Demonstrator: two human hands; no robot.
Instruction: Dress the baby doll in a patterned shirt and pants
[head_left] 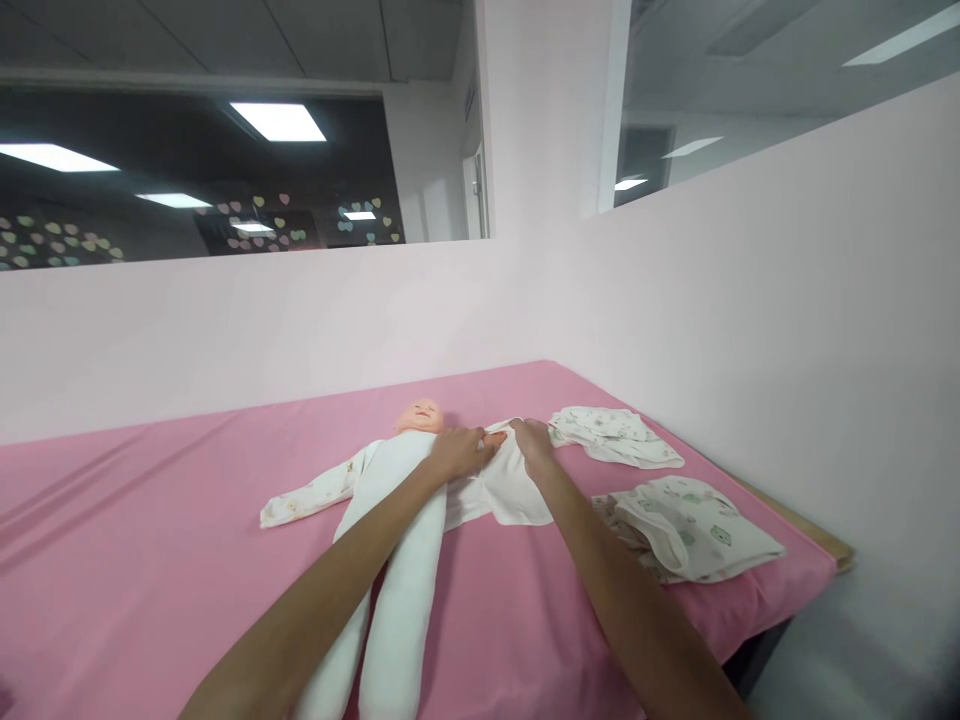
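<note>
A pink-covered worktop (150, 570) is spanning the frame's lower half. A doll (390, 470) in white is lying at lower centre, a patterned garment (615, 437) is resting right of centre, and a second garment (712, 535) is lying below.

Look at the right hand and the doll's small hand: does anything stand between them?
Only white cloth, which the right hand pinches near its upper edge, appears in the narrow gap beside the doll's hand. No separate object is visible there; the cloth's exact folds are too small to tell.
</note>
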